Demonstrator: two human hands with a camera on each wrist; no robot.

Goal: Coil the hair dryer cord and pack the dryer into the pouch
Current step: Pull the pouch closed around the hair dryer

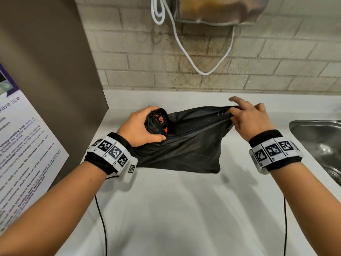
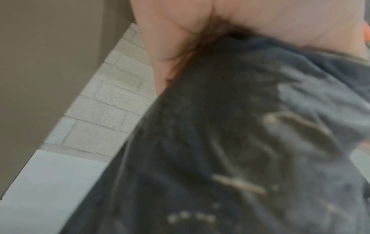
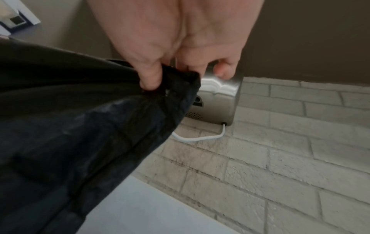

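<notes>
The black pouch [image 1: 184, 145] was held just above the white counter [image 1: 166, 209], stretched between both hands with its mouth facing up and toward the wall. The hair dryer [image 1: 159, 120] was poking out of the left end of that mouth, only its dark back end with a reddish mesh grille and a bit of orange showing, the rest down inside the fabric. Couldn't see the dryer's cord at all, so no idea how it was coiled.

The left hand [image 1: 142, 126] had its fingers and thumb curled around the dryer end and the bunched pouch edge there. In the left wrist view it was pretty much just blurry palm on dark fabric. The right hand [image 1: 249, 117] was pinching the opposite corner of the pouch rim between thumb [image 3: 150, 76] and a finger, pulling it taut, while the other fingers stuck out loose.

Around that: a steel sink [image 1: 317, 141] off to the right, a pale brick wall [image 1: 258, 61] behind, and a shiny metal wall-mounted unit [image 1: 217, 10] up top with a white cable [image 1: 193, 58] looping down from it. A brown panel [image 1: 46, 61] stood on the left with a printed microwave-use notice [image 1: 24, 145] stuck to it. Both wrists wore black bands with marker tags.
</notes>
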